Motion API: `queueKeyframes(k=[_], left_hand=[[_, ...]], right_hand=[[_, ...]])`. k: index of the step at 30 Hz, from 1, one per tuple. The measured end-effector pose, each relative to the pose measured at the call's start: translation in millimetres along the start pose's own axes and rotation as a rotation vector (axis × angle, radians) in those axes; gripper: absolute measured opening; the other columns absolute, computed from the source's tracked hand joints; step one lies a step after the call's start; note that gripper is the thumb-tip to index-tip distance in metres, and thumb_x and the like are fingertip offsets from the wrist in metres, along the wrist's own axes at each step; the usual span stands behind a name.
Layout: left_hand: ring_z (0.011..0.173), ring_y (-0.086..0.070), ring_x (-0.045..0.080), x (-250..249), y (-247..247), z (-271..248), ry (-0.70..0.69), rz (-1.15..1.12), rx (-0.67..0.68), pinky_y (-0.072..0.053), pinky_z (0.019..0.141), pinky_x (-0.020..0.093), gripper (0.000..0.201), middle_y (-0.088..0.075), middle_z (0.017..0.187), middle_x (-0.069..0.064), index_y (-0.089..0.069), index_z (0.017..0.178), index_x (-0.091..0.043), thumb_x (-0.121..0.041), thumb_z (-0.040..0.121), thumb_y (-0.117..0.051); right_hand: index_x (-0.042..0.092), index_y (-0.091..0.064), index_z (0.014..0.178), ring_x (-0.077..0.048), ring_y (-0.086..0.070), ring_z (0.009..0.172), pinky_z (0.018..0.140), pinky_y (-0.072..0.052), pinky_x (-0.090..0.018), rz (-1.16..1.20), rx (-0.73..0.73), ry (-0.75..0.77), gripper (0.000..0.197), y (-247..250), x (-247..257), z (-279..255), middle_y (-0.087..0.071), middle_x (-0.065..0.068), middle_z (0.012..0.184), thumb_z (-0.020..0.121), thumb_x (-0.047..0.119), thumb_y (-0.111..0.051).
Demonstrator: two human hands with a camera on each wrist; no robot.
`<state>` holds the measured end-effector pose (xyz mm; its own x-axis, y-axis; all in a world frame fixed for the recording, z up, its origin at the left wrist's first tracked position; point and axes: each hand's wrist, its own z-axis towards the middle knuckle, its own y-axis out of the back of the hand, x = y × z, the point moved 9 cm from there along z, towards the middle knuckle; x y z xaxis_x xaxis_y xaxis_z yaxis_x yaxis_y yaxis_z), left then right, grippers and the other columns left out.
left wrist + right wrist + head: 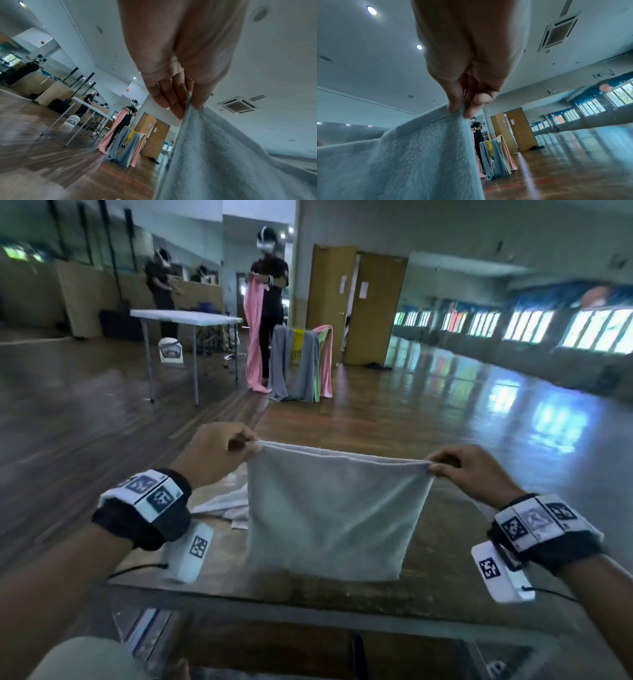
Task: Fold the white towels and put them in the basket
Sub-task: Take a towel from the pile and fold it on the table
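A white towel [335, 511] hangs doubled over in the air above a wooden table [428, 583]. My left hand [219, 451] pinches its upper left corner between thumb and fingers. My right hand [469, 470] pinches the upper right corner, so the top edge is stretched almost level. In the left wrist view the towel [223, 155] drops from the left hand [185, 102]. The right wrist view shows the towel [402, 155] hanging from the right hand [462, 106]. A second white towel [226, 506] lies crumpled on the table behind the held one. No basket for the white towels is in view.
Across the wooden floor a person [270, 302] holds up a pink cloth beside a yellow hamper [299, 344] draped with grey and pink cloths. A white folding table [185, 318] stands at the far left. Wooden doors [356, 302] are behind.
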<state>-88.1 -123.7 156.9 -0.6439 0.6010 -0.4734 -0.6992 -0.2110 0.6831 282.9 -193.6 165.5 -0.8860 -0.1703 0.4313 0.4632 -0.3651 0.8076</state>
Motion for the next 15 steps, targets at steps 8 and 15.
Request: queueKeyframes(k=[8, 15], left_hand=[[0.071, -0.06, 0.009, -46, 57, 22, -0.095, 0.152, -0.004, -0.036, 0.06, 0.015, 0.014, -0.068, 0.084, -0.001, -0.071, 0.095, -0.014, -0.02, 0.088, -0.061], [0.067, -0.061, 0.012, -62, 77, 18, -0.229, 0.346, 0.077, -0.042, 0.059, 0.016, 0.014, -0.066, 0.078, -0.003, -0.065, 0.086, -0.018, -0.028, 0.091, -0.057]], right_hand=[[0.009, -0.072, 0.096, 0.003, -0.053, 0.068, 0.057, -0.038, -0.007, -0.199, 0.021, 0.097, 0.013, 61, 59, 3, -0.065, 0.004, 0.078, 0.085, 0.01, -0.065], [0.023, -0.066, 0.076, -0.016, -0.062, 0.078, 0.059, -0.044, -0.016, -0.196, 0.152, 0.097, 0.01, 70, 77, -10, -0.065, 0.007, 0.077, 0.082, 0.016, -0.07]])
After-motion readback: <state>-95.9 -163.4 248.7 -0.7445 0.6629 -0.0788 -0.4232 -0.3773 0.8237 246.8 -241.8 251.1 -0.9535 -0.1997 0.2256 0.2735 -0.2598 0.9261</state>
